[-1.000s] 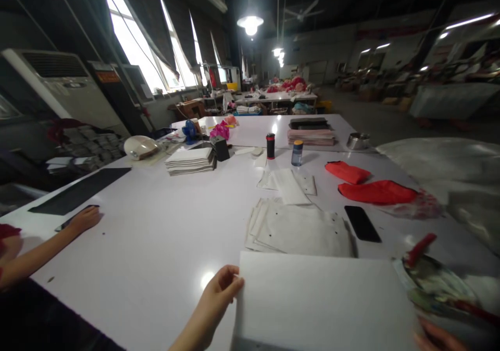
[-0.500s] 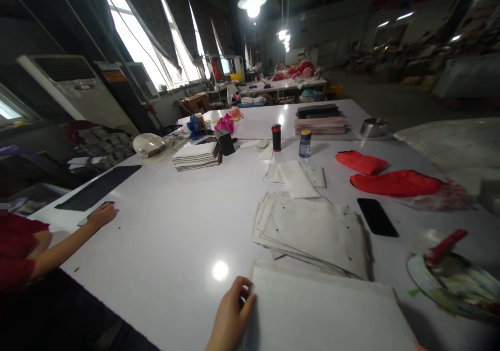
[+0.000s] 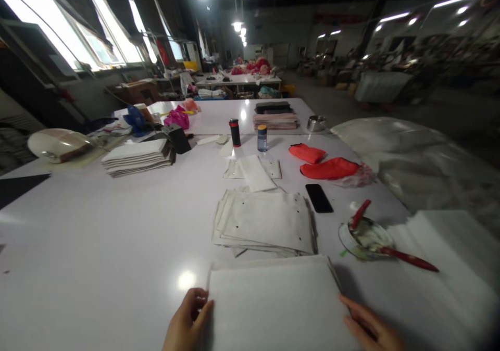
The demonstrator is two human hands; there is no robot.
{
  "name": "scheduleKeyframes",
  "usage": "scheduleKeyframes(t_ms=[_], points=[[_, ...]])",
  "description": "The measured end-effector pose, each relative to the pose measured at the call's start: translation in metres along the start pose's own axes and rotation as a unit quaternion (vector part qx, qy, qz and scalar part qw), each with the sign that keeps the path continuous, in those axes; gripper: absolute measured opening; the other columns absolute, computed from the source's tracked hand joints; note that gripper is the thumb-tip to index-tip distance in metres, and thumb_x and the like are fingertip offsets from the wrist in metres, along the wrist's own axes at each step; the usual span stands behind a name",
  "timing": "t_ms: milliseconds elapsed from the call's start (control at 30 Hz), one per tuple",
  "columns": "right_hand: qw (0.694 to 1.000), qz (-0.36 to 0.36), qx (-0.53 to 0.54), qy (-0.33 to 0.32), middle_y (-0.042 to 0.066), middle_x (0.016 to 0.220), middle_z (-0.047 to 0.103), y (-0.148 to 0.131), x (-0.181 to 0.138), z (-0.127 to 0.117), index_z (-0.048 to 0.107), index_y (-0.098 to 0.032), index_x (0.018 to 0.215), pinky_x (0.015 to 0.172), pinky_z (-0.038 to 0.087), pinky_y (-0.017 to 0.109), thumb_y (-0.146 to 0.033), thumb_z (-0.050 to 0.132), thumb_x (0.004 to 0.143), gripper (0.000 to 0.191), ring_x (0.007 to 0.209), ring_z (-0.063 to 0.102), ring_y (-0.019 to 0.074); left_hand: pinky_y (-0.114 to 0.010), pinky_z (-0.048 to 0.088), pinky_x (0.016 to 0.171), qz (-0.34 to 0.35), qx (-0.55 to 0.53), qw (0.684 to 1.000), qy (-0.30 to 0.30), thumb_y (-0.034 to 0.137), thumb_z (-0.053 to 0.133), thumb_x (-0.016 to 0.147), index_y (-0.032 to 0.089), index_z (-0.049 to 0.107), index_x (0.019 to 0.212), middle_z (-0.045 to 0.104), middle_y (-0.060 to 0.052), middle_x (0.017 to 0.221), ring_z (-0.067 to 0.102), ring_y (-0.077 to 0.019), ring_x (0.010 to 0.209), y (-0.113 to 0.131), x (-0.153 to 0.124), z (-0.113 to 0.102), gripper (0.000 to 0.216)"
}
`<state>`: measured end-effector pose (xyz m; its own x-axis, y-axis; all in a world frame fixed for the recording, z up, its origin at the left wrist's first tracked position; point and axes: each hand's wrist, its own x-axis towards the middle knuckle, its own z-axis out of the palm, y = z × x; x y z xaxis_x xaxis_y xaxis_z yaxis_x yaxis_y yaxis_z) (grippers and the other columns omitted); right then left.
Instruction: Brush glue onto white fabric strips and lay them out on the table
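A stack of white sheets (image 3: 273, 299) lies at the front of the table, right before me. My left hand (image 3: 189, 314) is at its left edge, with curled fingertips and thumb against the side. At the right edge, my right hand (image 3: 369, 322) holds the stack with its fingers along the side. Just beyond lies a pile of off-white pieces with small dark dots (image 3: 269, 218), its layers uneven. Farther back, a folded white strip (image 3: 255, 173) rests across another dotted piece (image 3: 232, 170).
To the right are a black phone (image 3: 319, 198), a dish of whitish paste (image 3: 367, 239) with two red-handled brushes, and red cloth pieces (image 3: 330, 168). Two bottles (image 3: 262, 138) stand farther back. A stack of folded pale sheets (image 3: 138, 157) sits at the left.
The view has swung right, so the co-worker in red at the left is out of frame. My right hand, barely visible before, now shows at the stack's right edge. My left hand stays at the left edge.
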<state>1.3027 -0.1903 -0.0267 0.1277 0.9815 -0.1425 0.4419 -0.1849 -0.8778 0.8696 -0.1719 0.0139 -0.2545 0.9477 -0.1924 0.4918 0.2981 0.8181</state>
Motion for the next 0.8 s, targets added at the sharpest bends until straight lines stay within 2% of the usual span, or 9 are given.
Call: scheduleKeyframes(t_ms=[100, 233, 300, 400, 433, 500, 600, 700, 800], points=[[1.0, -0.001, 0.001, -0.012, 0.005, 0.102, 0.068, 0.001, -0.001, 0.003, 0.068, -0.024, 0.114, 0.078, 0.053, 0.023, -0.055, 0.063, 0.076, 0.049, 0.092, 0.064, 0.023, -0.029, 0.048, 0.062, -0.001, 0.011, 1.0, -0.017, 0.056, 0.055, 0.075, 0.025, 0.051, 0.088, 0.069, 0.0, 0.074, 0.064, -0.0203, 0.068, -0.002, 0.003, -0.001, 0.034], [1.0, -0.005, -0.013, 0.008, 0.004, 0.081, 0.067, -0.009, -0.004, 0.007, 0.07, -0.02, 0.109, 0.066, 0.053, 0.023, -0.054, 0.061, 0.074, 0.05, 0.074, 0.063, 0.0199, -0.029, 0.049, 0.056, 0.036, 0.049, 0.998, -0.006, 0.056, 0.053, 0.077, 0.024, 0.052, 0.091, 0.067, 0.0, 0.073, 0.062, -0.0192, 0.061, -0.002, 0.001, -0.003, 0.034], [0.999, -0.008, -0.021, 0.025, 0.002, 0.074, 0.063, -0.017, -0.006, 0.008, 0.069, -0.02, 0.109, 0.063, 0.051, 0.023, -0.053, 0.06, 0.075, 0.049, 0.067, 0.061, 0.0179, -0.032, 0.05, 0.058, 0.095, 0.108, 0.988, 0.049, 0.054, 0.054, 0.079, 0.023, 0.054, 0.095, 0.066, -0.002, 0.078, 0.062, -0.0206, 0.064, 0.002, -0.001, -0.003, 0.035], [0.999, -0.011, -0.029, 0.025, 0.0, 0.07, 0.059, -0.026, -0.008, 0.009, 0.068, -0.02, 0.109, 0.06, 0.049, 0.023, -0.052, 0.06, 0.076, 0.047, 0.062, 0.057, 0.0159, -0.039, 0.051, 0.074, 0.229, 0.203, 0.944, 0.12, 0.045, 0.055, 0.082, 0.022, 0.059, 0.101, 0.064, -0.008, 0.093, 0.062, -0.0246, 0.084, 0.017, -0.007, 0.005, 0.031], [0.999, -0.013, -0.032, 0.024, 0.0, 0.07, 0.059, -0.027, -0.009, 0.01, 0.068, -0.02, 0.109, 0.059, 0.048, 0.023, -0.052, 0.059, 0.076, 0.047, 0.061, 0.056, 0.0156, -0.04, 0.05, 0.08, 0.273, 0.224, 0.929, 0.113, 0.041, 0.055, 0.084, 0.022, 0.06, 0.105, 0.064, -0.009, 0.099, 0.061, -0.0249, 0.09, 0.025, -0.009, 0.01, 0.029], [0.999, -0.018, -0.038, 0.022, 0.0, 0.07, 0.058, -0.026, -0.009, 0.011, 0.067, -0.019, 0.11, 0.058, 0.048, 0.023, -0.053, 0.058, 0.078, 0.047, 0.06, 0.055, 0.0153, -0.039, 0.049, 0.086, 0.348, 0.263, 0.898, 0.058, 0.036, 0.053, 0.086, 0.024, 0.058, 0.116, 0.063, -0.01, 0.108, 0.059, -0.0242, 0.099, 0.04, -0.014, 0.025, 0.033], [0.998, -0.029, -0.054, 0.029, 0.001, 0.073, 0.058, -0.021, -0.01, 0.013, 0.065, -0.018, 0.112, 0.06, 0.048, 0.023, -0.052, 0.057, 0.08, 0.048, 0.062, 0.056, 0.0153, -0.041, 0.046, 0.091, 0.426, 0.329, 0.843, -0.026, 0.042, 0.052, 0.087, 0.03, 0.042, 0.137, 0.056, -0.01, 0.13, 0.054, -0.028, 0.115, 0.055, -0.017, 0.05, 0.053], [0.995, -0.047, -0.09, 0.018, 0.001, 0.072, 0.057, -0.019, -0.009, 0.011, 0.065, -0.018, 0.111, 0.061, 0.049, 0.025, -0.05, 0.053, 0.081, 0.045, 0.062, 0.056, 0.0159, -0.049, 0.037, 0.101, 0.469, 0.377, 0.797, -0.055, 0.055, 0.046, 0.086, 0.029, 0.024, 0.146, 0.039, -0.012, 0.147, 0.04, -0.0342, 0.131, 0.054, -0.014, 0.067, 0.068], [0.978, -0.098, -0.182, 0.002, 0.003, 0.079, 0.058, -0.028, -0.007, 0.006, 0.064, -0.021, 0.11, 0.067, 0.051, 0.029, -0.045, 0.049, 0.084, 0.039, 0.07, 0.058, 0.0188, -0.05, 0.031, 0.105, 0.476, 0.391, 0.785, -0.067, 0.058, 0.041, 0.087, 0.028, 0.017, 0.147, 0.031, -0.012, 0.151, 0.033, -0.0338, 0.135, 0.044, -0.008, 0.071, 0.072]])
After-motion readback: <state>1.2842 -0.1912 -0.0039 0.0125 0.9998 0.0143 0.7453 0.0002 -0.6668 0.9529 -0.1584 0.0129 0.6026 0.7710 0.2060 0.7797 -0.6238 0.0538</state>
